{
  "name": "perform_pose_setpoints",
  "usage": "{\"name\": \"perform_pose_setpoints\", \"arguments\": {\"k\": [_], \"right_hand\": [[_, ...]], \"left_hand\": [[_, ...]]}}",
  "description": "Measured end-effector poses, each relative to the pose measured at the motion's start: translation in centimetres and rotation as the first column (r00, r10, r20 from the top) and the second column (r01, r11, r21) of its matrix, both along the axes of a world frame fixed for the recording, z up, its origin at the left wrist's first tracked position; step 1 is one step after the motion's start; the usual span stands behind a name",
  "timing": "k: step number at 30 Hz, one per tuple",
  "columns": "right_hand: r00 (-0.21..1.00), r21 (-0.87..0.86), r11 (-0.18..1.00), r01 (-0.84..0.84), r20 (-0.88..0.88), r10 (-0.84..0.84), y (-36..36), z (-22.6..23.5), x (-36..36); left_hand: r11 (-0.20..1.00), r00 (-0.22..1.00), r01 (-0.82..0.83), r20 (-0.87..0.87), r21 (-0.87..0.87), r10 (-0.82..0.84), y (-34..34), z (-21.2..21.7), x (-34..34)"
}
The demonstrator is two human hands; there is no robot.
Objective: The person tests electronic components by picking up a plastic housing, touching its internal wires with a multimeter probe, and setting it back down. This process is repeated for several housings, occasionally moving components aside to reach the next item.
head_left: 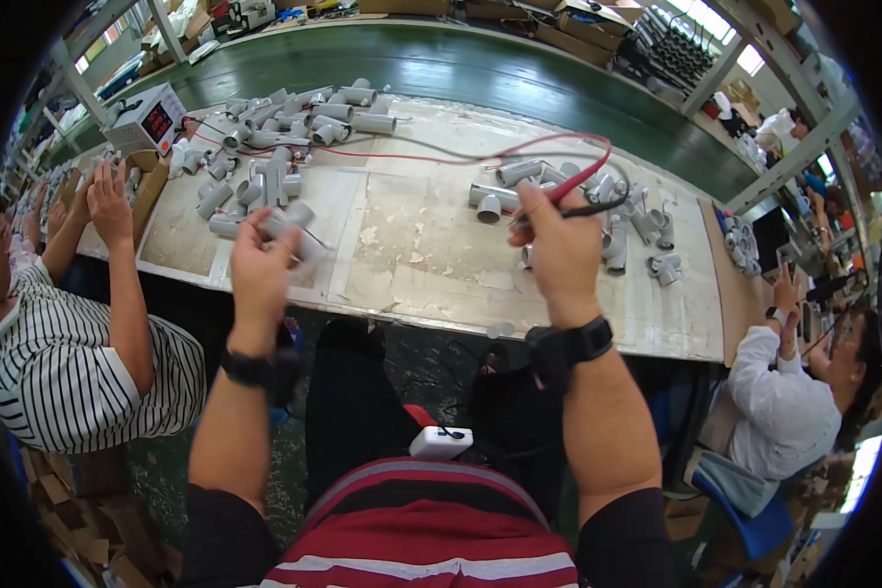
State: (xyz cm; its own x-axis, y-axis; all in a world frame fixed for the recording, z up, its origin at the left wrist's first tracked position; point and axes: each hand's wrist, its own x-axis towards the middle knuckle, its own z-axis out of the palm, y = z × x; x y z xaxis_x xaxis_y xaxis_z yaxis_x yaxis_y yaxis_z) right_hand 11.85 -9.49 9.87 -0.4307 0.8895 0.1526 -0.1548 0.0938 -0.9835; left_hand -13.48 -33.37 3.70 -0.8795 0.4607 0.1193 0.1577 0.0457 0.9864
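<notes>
My left hand (pixel 257 269) is closed around a grey T-shaped tube fitting (pixel 301 214) above the table's near left part. A thin wire end sticks out of the fitting; motion blurs its lower side. My right hand (pixel 562 245) grips a pair of test leads, one a red lead (pixel 580 179) and one a black lead (pixel 598 207). Their tips are hidden by my fingers. Both cables loop back leftward across the table to a white box-shaped power supply (pixel 145 120) with a lit display. Beside my right hand lies another grey fitting (pixel 490 204).
Many grey fittings form a pile (pixel 284 122) at the back left; a smaller group (pixel 647 218) lies right. A green belt (pixel 412 59) runs behind the worn table (pixel 412 274). Co-workers sit at both sides, one in a striped shirt (pixel 98 363), one in a white top (pixel 784 392).
</notes>
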Motion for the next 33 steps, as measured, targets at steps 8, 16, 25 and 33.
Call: {"name": "perform_pose_setpoints", "arguments": {"k": [8,16,25,33], "right_hand": [[0.995,0.124,0.992,0.011,0.1,-0.023,3.4,3.8,0.9],[0.996,0.1,0.994,-0.04,0.089,0.031,2.6,2.8,1.9],[0.99,0.005,0.997,-0.072,0.122,0.071,1.6,0.1,3.1],[0.987,-0.119,0.98,-0.161,0.012,0.163,-2.7,-2.2,0.9]], "left_hand": [[0.893,0.537,-0.316,-0.836,-0.321,-0.111,4.3,1.6,-0.5],[0.768,0.369,0.412,-0.681,-0.491,-0.633,20.0,0.7,8.2],[0.807,0.561,0.329,-0.587,-0.49,-0.584,14.7,0.2,9.0],[0.832,0.605,0.541,0.629,0.125,-0.488,5.7,2.4,9.6]]}}
